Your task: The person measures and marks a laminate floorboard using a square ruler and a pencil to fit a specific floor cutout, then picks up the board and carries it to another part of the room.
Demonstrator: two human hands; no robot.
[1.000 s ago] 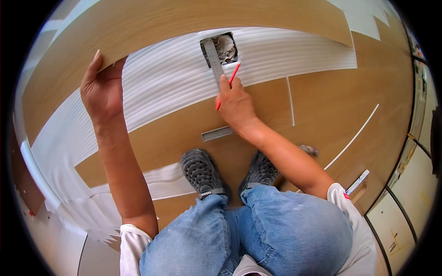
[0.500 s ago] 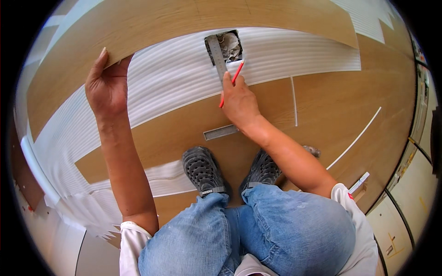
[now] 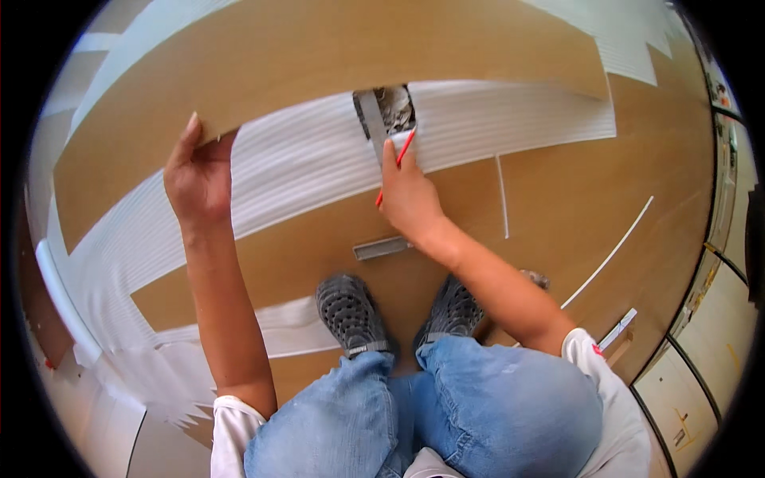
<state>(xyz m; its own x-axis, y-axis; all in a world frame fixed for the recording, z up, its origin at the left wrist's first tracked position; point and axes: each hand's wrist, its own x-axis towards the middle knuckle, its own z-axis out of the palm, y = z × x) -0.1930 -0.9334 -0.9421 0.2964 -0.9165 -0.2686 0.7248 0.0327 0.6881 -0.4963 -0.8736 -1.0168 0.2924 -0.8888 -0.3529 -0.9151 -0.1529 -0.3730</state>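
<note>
Head view: right hand (image 3: 410, 199) fingers clamp red pencil (image 3: 396, 166); left hand (image 3: 195, 179) grips plank (image 3: 319, 56) edge.

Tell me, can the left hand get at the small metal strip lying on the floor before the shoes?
Probably not now: the left hand grips the plank edge; the metal strip lies uncovered nearer the right hand.

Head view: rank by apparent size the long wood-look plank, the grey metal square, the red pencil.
1. Long wood-look plank, gripped by the left hand.
2. Grey metal square.
3. Red pencil in the right hand, partly hidden, so its rank is unsure.
</note>
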